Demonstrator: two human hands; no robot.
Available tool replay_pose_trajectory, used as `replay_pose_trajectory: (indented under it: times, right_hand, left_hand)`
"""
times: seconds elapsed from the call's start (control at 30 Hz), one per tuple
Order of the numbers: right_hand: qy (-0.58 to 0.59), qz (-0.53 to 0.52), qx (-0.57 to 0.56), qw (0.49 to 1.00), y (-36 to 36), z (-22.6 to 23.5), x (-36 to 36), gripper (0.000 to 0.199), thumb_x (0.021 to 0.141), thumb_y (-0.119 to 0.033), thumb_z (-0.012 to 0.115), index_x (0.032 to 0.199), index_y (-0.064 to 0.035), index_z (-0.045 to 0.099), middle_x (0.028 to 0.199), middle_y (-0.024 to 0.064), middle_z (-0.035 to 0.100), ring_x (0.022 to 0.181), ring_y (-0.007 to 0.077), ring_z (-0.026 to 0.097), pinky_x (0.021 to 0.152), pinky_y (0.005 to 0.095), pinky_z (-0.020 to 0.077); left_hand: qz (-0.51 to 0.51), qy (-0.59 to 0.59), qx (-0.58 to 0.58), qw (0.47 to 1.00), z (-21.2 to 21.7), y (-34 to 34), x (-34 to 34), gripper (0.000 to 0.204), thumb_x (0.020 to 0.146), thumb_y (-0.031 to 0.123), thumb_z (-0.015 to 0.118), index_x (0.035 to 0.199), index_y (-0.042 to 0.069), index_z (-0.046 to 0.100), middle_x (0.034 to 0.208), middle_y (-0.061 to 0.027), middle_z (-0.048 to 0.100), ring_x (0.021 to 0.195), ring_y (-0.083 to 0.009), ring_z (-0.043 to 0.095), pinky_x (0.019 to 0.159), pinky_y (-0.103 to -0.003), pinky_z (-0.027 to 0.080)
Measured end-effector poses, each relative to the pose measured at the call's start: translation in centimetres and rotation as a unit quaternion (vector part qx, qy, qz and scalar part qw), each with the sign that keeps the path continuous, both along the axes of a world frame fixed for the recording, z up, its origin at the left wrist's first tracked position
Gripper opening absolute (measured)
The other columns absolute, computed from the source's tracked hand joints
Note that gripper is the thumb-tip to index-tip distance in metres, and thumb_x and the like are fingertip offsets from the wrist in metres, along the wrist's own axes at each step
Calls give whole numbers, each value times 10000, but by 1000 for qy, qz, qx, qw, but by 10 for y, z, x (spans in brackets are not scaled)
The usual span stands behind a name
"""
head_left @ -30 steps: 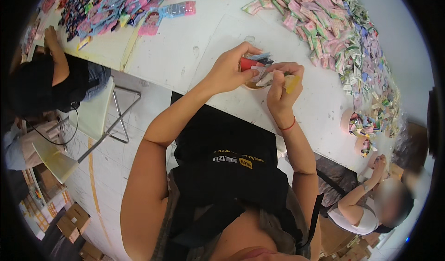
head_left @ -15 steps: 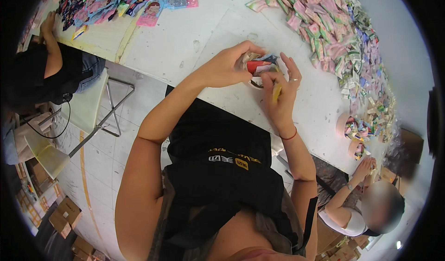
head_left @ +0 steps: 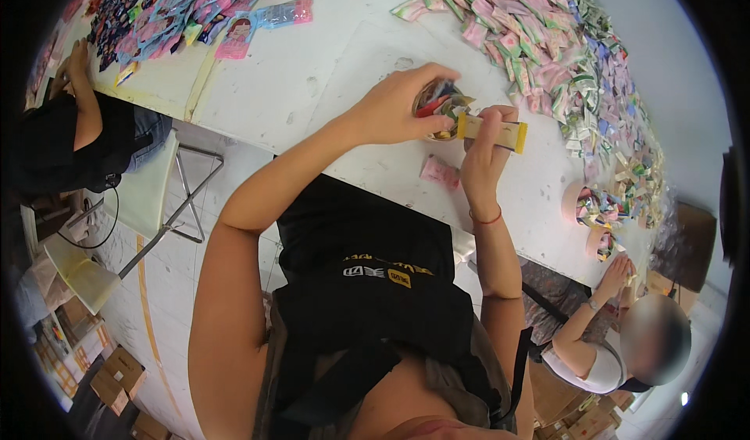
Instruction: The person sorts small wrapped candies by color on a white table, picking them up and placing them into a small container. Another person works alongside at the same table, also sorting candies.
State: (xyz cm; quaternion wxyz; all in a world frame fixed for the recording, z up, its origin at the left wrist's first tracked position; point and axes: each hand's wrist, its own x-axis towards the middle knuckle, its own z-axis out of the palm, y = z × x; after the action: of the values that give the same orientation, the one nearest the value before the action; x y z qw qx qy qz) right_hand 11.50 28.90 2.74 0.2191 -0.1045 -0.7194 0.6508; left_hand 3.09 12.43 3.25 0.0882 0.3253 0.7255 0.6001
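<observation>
My left hand [head_left: 394, 110] is wrapped round a clear, round tub [head_left: 426, 96] filled with mixed small wrapped packets. Red, dark blue and light wrappers show at its mouth. Just right of the tub, my right hand [head_left: 486, 159] pinches a flat cream packet with yellow ends [head_left: 508, 133] between thumb and fingers. That packet's left end is close to the tub's mouth; whether they touch, I cannot tell. A small pink packet [head_left: 440, 172] lies on the white table [head_left: 344, 163], below the tub and left of my right wrist.
Pink and green packets [head_left: 531, 42] form a large heap at the far right. Blue and pink pouches [head_left: 195, 10] are piled at the far left. Two pink-sided tubs of packets [head_left: 574, 203] stand at right. Co-workers sit on both sides, a person's hands [head_left: 617, 276] at right.
My right hand has drawn back from the tub's mouth, and the yellow-ended packet now lies crosswise in its fingers. A pink packet now shows on the table. The left hand still holds the tub.
</observation>
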Motion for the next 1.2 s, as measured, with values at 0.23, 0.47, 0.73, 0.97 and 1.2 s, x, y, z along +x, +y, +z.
replay_pose_trajectory:
  times: [0.23, 0.47, 0.73, 0.97, 1.2]
  right_hand:
    - [51, 148, 317, 935, 20, 23, 3, 130, 826, -95, 803, 861, -43, 689, 807, 54, 656, 736, 151, 612, 638, 265, 471]
    - [-12, 341, 317, 885, 44, 45, -2, 252, 791, 0, 771, 1026, -29, 686, 982, 99, 655, 838, 234, 656, 737, 323, 529]
    - [16, 343, 307, 888, 47, 54, -8, 221, 798, 25, 727, 990, -36, 636, 977, 110, 639, 841, 281, 643, 746, 350, 524]
    - [24, 164, 459, 873, 37, 48, 0, 265, 791, -162, 786, 973, -68, 617, 899, 111, 606, 767, 291, 620, 655, 362, 516]
    - [-51, 171, 405, 897, 53, 25, 59, 347, 781, -157, 818, 1021, -49, 591, 917, 85, 594, 732, 267, 602, 629, 346, 509]
  left_hand:
    - [-36, 30, -29, 998, -4, 17, -20, 242, 845, 96, 707, 1061, 52, 607, 870, -37, 633, 702, -114, 546, 624, -276, 439]
    - [78, 147, 12, 986, -2, 3, -12, 272, 773, 216, 794, 962, 76, 658, 956, -49, 613, 857, -246, 583, 767, -390, 454]
    - [180, 249, -159, 938, 9, -6, 49, 136, 762, 133, 786, 861, 141, 693, 872, -2, 542, 830, -213, 534, 765, -365, 371]
    - [157, 380, -191, 891, 42, 26, 8, 76, 787, 104, 747, 834, 108, 688, 1141, -72, 595, 1089, -291, 531, 935, -377, 368]
    - [51, 225, -139, 963, 19, 24, -7, 108, 806, 83, 726, 852, 65, 630, 1232, -110, 550, 1233, -365, 464, 991, -428, 417]
